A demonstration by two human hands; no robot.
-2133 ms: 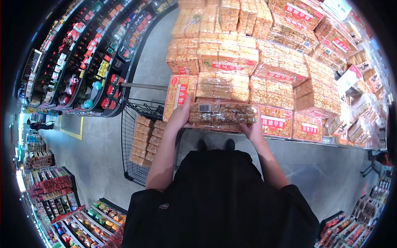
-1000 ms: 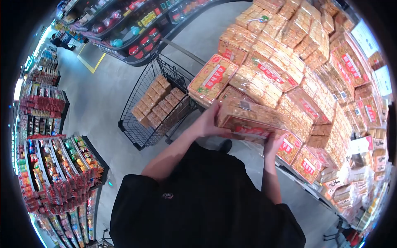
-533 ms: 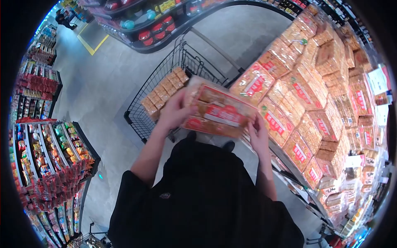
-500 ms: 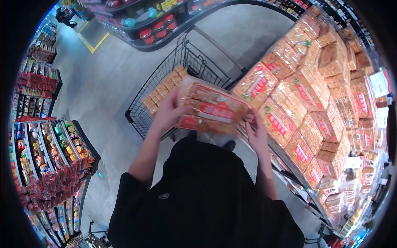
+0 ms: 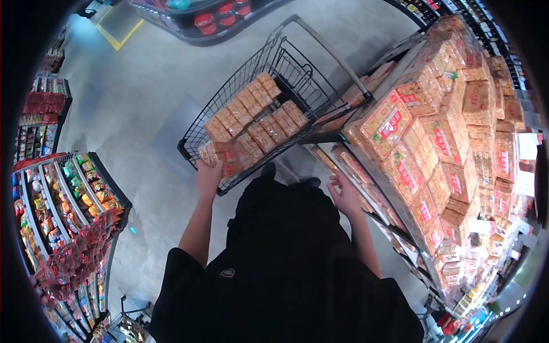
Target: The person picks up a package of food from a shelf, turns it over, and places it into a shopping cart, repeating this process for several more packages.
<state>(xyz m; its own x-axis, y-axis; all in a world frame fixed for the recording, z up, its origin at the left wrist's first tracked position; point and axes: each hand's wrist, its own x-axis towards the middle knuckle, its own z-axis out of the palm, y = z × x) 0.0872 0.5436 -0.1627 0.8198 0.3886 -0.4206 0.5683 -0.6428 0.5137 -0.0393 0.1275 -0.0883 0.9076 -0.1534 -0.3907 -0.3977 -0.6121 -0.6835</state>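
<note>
Gripping a motion-blurred wrapped package (image 5: 230, 158) in the left hand (image 5: 208, 176), at the end of the shopping cart (image 5: 303, 86).
Seen just beside packed rows (image 5: 245, 108) in the cart; holding the right hand (image 5: 343, 191) loosely curled, with fingers slightly parted, near the stacked display (image 5: 420, 154).

My left forearm (image 5: 197, 231) stretches forward, bare below the sleeve, and the left hand (image 5: 209, 178) sits at the end edge of the cart (image 5: 182, 147), between its two corners, fingers closed in a grip. My right forearm (image 5: 366, 243) angles forward and slightly inward. The right hand (image 5: 345, 195) is near the long edge of the display stand (image 5: 396, 209), fingers loosely curled and parted, gripping nothing.
</note>
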